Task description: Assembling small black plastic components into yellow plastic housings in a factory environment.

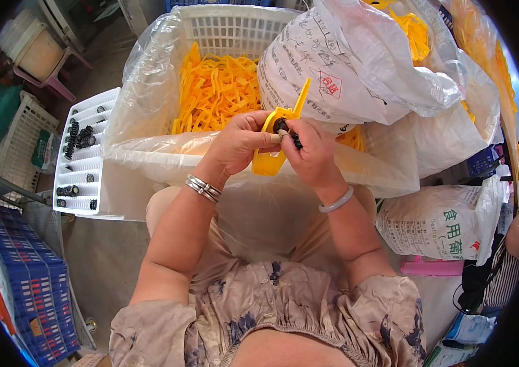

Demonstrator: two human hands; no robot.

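Note:
Above the near side of a plastic-lined white crate [216, 27], my left hand [241, 144] grips a yellow plastic piece [266, 164] with a rounded body and a long narrow tip pointing up. A dark round part [280, 126] sits at the opening in its middle. My right hand [313, 153] is closed, thumb and fingers pinching at that opening. Small black ribbed parts [297, 142] show between its fingers; how many is hidden. Loose yellow plastic pieces [219, 88] fill the crate's left part.
A white ribbed tray [88, 165] on the left holds several black round parts [70, 191]. A large white sack [308, 55] leans over the crate's right side. Another printed sack [437, 220] stands at right. Blue crates [27, 275] are stacked at lower left.

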